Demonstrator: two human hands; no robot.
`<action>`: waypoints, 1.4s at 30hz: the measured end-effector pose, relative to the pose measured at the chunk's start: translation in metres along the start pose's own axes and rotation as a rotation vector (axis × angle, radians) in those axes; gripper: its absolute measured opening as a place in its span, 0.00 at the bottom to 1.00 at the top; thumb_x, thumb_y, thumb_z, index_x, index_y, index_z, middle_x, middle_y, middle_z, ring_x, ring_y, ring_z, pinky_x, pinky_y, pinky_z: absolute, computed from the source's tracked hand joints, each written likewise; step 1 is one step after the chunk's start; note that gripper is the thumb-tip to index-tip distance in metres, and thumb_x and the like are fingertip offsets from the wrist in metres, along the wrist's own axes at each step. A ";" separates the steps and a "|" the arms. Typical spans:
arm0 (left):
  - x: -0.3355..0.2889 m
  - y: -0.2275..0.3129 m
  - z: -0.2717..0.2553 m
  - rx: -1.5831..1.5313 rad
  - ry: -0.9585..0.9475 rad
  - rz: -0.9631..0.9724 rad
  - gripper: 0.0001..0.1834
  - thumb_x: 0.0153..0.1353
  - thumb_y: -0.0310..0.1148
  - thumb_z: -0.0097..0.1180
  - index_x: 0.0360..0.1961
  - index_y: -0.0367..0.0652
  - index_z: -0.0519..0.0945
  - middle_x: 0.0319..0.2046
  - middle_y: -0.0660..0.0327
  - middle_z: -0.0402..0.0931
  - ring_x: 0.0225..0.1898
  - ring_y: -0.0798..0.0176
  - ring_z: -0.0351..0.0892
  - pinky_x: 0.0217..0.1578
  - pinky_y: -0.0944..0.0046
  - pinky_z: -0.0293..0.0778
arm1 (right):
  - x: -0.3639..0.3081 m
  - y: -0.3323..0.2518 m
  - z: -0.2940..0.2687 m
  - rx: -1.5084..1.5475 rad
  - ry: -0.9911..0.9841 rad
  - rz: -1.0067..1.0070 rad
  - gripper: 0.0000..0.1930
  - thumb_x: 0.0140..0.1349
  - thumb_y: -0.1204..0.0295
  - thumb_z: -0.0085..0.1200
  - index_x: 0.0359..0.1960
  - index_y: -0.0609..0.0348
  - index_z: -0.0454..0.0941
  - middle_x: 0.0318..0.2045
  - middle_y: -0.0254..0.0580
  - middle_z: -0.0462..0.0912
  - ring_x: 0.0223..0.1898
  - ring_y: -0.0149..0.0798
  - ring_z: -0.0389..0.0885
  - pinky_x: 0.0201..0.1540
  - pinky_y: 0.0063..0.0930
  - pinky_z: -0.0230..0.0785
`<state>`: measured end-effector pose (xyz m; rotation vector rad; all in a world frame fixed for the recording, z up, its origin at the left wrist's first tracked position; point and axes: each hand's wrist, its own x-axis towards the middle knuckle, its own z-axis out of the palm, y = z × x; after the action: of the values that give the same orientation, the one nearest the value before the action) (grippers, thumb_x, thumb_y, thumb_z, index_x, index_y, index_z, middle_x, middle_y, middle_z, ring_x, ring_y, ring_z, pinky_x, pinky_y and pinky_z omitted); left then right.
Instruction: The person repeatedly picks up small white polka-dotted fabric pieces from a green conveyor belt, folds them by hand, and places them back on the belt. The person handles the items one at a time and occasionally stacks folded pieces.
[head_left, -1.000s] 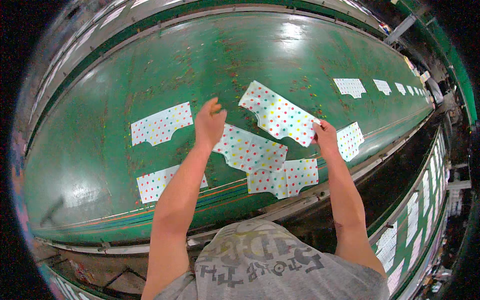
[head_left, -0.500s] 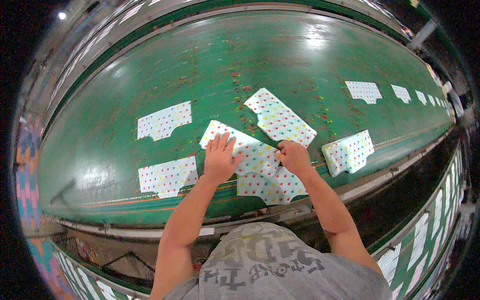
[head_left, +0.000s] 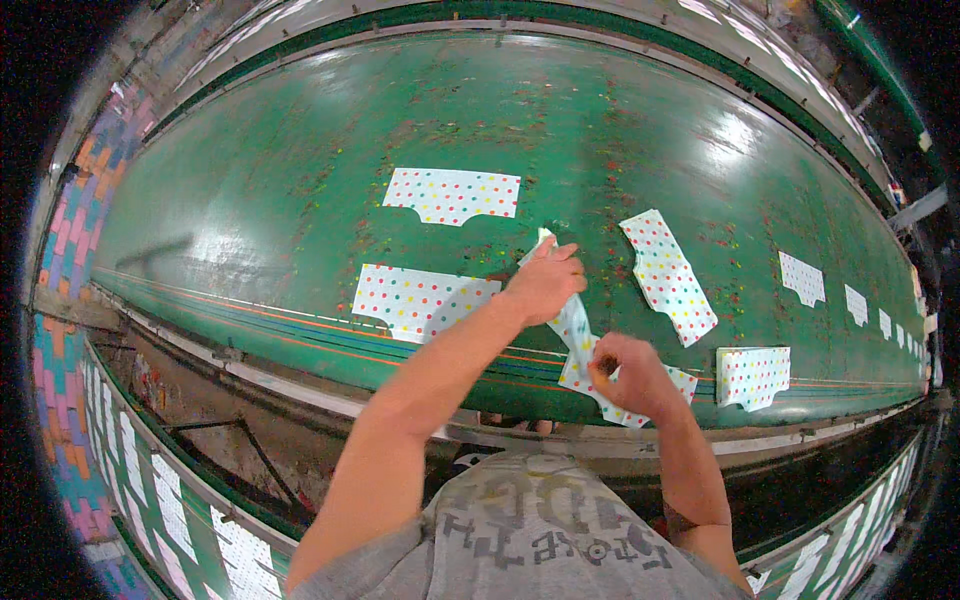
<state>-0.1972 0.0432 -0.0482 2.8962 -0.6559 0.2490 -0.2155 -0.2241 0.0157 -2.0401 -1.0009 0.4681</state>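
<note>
A white fabric piece (head_left: 571,325) with coloured dots is raised off the green table and seen nearly edge-on. My left hand (head_left: 545,283) is closed round its far end, thumb and fingers pinching the cloth. At the near end my right hand (head_left: 636,374) is curled, its fingertips against the cloth. Beneath that hand lies another dotted fabric piece (head_left: 675,386), partly covered. To the left, a dotted cut piece (head_left: 452,194) lies flat, and a nearer dotted piece (head_left: 400,298) is partly hidden by my left forearm.
Right of my hands are a slanted pile of dotted pieces (head_left: 672,278) and a thicker stack (head_left: 755,377) by the near edge. Smaller pieces (head_left: 801,278) run in a row to the far right. The long green table (head_left: 270,200) carries paint specks; its near rail (head_left: 330,395) passes before my body.
Both hands have lifted the dotted piece from lying flat and turned it on edge. The view has swung, so the table's contents sit differently in the picture.
</note>
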 end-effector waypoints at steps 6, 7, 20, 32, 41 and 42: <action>-0.153 -0.080 -0.100 -0.597 -0.134 -0.326 0.17 0.51 0.26 0.73 0.45 0.47 0.92 0.45 0.55 0.90 0.52 0.50 0.88 0.67 0.46 0.74 | 0.010 -0.051 0.020 0.210 -0.184 0.021 0.08 0.63 0.79 0.70 0.38 0.61 0.81 0.33 0.36 0.85 0.33 0.29 0.83 0.39 0.27 0.78; -0.179 -0.089 -0.115 -0.757 -0.168 -0.469 0.18 0.51 0.25 0.74 0.46 0.45 0.92 0.44 0.54 0.90 0.49 0.52 0.89 0.61 0.51 0.80 | 0.015 -0.051 0.028 0.233 -0.182 0.063 0.08 0.63 0.79 0.70 0.39 0.61 0.82 0.33 0.36 0.85 0.33 0.29 0.82 0.39 0.27 0.77; -0.292 -0.192 -0.076 -0.803 0.168 -0.892 0.16 0.66 0.23 0.69 0.54 0.39 0.88 0.42 0.61 0.89 0.40 0.70 0.84 0.44 0.63 0.81 | 0.189 -0.007 0.148 -0.272 -0.063 0.228 0.12 0.65 0.66 0.64 0.47 0.55 0.88 0.46 0.52 0.90 0.48 0.59 0.89 0.54 0.53 0.82; -0.300 -0.208 -0.056 -0.621 0.259 -0.751 0.17 0.59 0.25 0.73 0.50 0.44 0.90 0.36 0.58 0.85 0.34 0.59 0.84 0.36 0.59 0.80 | 0.210 -0.019 0.136 -0.411 -0.150 0.370 0.10 0.65 0.62 0.65 0.39 0.54 0.88 0.42 0.51 0.90 0.46 0.58 0.90 0.49 0.54 0.83; -0.278 -0.209 -0.090 -0.449 -0.039 -0.639 0.16 0.57 0.20 0.66 0.47 0.43 0.87 0.37 0.52 0.80 0.40 0.41 0.85 0.42 0.46 0.82 | 0.189 -0.093 0.113 0.336 -0.577 -0.060 0.08 0.61 0.68 0.69 0.35 0.55 0.82 0.32 0.46 0.83 0.32 0.51 0.84 0.37 0.43 0.77; -0.276 -0.215 -0.095 -0.474 0.018 -0.598 0.15 0.57 0.19 0.66 0.46 0.43 0.87 0.38 0.52 0.80 0.41 0.41 0.85 0.43 0.47 0.82 | 0.190 -0.094 0.107 0.396 -0.588 -0.036 0.08 0.60 0.69 0.69 0.35 0.55 0.81 0.31 0.45 0.82 0.32 0.50 0.83 0.37 0.43 0.77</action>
<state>-0.3610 0.3665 -0.0354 2.4736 0.1590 0.0298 -0.2096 0.0130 0.0284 -1.5499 -1.1634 1.1904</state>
